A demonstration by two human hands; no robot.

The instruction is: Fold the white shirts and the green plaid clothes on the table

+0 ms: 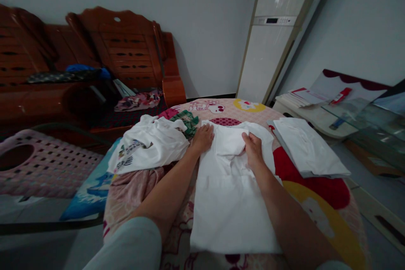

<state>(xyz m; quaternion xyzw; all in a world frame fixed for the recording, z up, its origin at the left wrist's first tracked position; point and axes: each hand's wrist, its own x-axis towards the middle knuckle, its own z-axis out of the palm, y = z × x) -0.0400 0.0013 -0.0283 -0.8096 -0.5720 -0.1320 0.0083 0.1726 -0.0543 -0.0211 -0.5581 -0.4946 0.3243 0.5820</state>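
Note:
A white garment point(234, 215) lies spread on the round table, its left side folded in along a straight edge. My left hand point(204, 138) rests flat on the garment's upper left edge, fingers stretched out. At the upper right, my right hand point(254, 148) pinches a folded flap of the white garment between thumb and fingers; the flap, perhaps a sleeve, lies across the middle. To the left is a crumpled white shirt with a dark print point(155, 141), on top of other clothes. A folded white stack point(311, 147) sits to the right.
A patterned pink cloth point(316, 244) covers the table. Dusty pink fabric point(136, 187) and a green ruffled piece point(187, 123) lie by the left pile. Around stand a wooden sofa point(120, 50), a pink woven chair point(50, 160), a tall white cabinet unit point(265, 59) and a side stand point(316, 116).

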